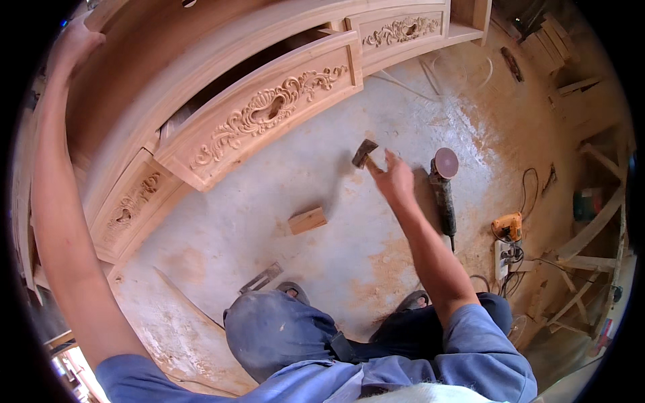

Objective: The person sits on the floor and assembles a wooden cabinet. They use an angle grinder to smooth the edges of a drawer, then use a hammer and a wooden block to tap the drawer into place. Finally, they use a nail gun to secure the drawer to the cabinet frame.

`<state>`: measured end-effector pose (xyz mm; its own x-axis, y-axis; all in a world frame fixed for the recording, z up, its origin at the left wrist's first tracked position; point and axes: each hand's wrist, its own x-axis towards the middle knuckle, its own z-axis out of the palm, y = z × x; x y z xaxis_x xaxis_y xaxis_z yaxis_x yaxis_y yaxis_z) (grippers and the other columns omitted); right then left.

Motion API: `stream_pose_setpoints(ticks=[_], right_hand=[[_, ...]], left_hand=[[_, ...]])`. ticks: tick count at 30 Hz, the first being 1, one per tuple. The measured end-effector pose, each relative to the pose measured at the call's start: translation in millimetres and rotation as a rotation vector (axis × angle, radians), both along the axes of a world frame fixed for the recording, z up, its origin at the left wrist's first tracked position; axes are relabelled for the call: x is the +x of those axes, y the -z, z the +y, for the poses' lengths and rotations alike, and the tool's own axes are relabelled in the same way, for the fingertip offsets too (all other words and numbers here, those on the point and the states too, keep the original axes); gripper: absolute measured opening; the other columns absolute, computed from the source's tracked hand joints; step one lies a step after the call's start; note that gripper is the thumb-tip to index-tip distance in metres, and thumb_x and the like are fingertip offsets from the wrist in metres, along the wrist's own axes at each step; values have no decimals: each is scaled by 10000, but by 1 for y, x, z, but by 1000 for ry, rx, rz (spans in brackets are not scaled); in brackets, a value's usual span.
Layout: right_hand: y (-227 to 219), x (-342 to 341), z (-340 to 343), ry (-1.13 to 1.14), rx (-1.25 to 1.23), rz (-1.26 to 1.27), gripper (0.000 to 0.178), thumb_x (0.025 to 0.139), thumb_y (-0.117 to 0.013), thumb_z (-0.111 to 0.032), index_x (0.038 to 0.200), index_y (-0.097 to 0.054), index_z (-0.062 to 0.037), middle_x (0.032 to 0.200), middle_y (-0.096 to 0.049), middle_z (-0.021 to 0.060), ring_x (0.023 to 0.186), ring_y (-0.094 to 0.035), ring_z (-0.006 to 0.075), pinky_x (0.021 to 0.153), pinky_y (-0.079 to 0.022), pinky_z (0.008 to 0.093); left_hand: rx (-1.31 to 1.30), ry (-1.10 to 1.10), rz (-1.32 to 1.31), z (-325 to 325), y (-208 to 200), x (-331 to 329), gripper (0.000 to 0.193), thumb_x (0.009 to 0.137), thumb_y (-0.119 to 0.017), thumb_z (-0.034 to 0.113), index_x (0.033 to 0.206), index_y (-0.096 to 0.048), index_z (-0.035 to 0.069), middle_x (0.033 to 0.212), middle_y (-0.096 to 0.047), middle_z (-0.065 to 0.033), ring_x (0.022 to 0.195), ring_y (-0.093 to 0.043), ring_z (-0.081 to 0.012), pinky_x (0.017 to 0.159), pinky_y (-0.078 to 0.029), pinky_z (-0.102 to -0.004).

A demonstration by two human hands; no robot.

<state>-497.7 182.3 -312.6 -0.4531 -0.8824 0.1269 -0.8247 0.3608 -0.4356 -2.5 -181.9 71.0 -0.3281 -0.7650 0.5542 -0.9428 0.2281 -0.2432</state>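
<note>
We hold the hammer (365, 154) in our right hand (393, 180), fingers clamped on its handle, above the floor (322, 168) near the open carved drawer (265, 111). Our left hand (75, 41) grips the cabinet (134, 80) top. Best keep taps light and square, protecting the carving.
</note>
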Motion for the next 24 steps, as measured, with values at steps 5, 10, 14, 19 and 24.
stream_pose_setpoints(ticks=[5, 10, 14, 19, 24], right_hand=[[-101, 138, -58, -564, -478, 9, 793, 762, -626, 14, 1506, -355, 48, 1597, -288, 280, 1478, -283, 457, 1208, -254, 534], [-91, 172, -107, -606, -494, 7, 740, 755, -592, 52, 1479, -449, 3, 1632, -232, 271, 1514, -227, 452, 1215, -233, 549], [-86, 182, -126, -573, -472, 9, 685, 763, -591, 48, 1442, -517, -10, 1635, -238, 256, 1507, -239, 456, 1209, -245, 551], [-91, 183, -124, -558, -463, -38, 660, 761, -606, 34, 1416, -526, 19, 1591, -320, 261, 1487, -271, 457, 1205, -254, 545], [-101, 183, -112, -529, -522, -293, 600, 744, -625, 39, 1341, -574, 33, 1487, -459, 256, 1408, -377, 459, 1160, -343, 507]], left_hand=[[82, -95, -28, 14, -9, 8, 553, 735, -653, 250, 1268, -648, 99, 1021, -726, -183, 935, -691, -324, 855, -516, -424], [92, -76, 20, 10, -12, 8, 541, 724, -657, 281, 1230, -658, 91, 978, -725, -174, 879, -682, -333, 831, -518, -432], [82, -61, 5, 19, -9, 3, 538, 725, -653, 275, 1225, -656, 77, 975, -720, -171, 874, -673, -331, 836, -516, -430], [133, -76, 21, 16, -8, 4, 541, 736, -652, 261, 1236, -653, 54, 992, -716, -159, 910, -672, -294, 849, -510, -401], [54, -15, 3, 14, -7, 8, 531, 739, -660, 227, 1242, -654, 59, 992, -712, -146, 906, -670, -261, 845, -508, -381]])
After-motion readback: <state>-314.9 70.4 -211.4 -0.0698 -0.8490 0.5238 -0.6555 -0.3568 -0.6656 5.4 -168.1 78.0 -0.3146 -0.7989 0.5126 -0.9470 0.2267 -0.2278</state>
